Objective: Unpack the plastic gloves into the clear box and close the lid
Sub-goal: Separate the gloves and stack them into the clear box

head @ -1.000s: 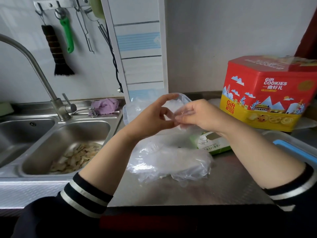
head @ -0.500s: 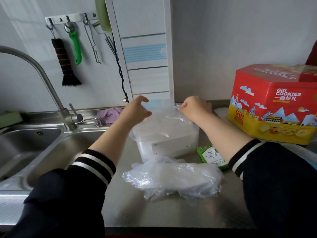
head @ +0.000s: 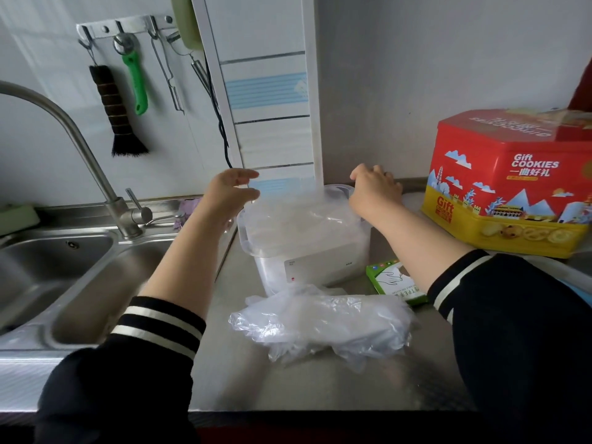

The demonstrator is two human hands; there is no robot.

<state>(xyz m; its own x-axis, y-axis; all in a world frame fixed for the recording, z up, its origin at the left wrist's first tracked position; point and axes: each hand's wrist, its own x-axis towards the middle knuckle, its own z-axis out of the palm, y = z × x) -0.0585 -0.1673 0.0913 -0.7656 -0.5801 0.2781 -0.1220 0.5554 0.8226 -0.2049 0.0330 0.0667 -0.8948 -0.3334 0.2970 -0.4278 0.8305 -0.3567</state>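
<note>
Plastic gloves lay in a loose, crinkled heap on the stainless steel counter, just in front of the clear box, while more thin plastic sheeting billowed over the box's open top. Both hands were at the box's far rim: the left hand hovered at the left corner with fingers bent and thumb apart, touching the film, though whether it pinched it could not be told; the right hand curled over the right corner, its grip on the rim or the film hidden from view. A green glove package lay flat just right of the box, and a red and yellow cookie tin stood farther right against the grey wall. Left of the counter sat a double steel sink with a tall faucet (a brush and a green-handled tool hung from hooks on the white tile above).
</note>
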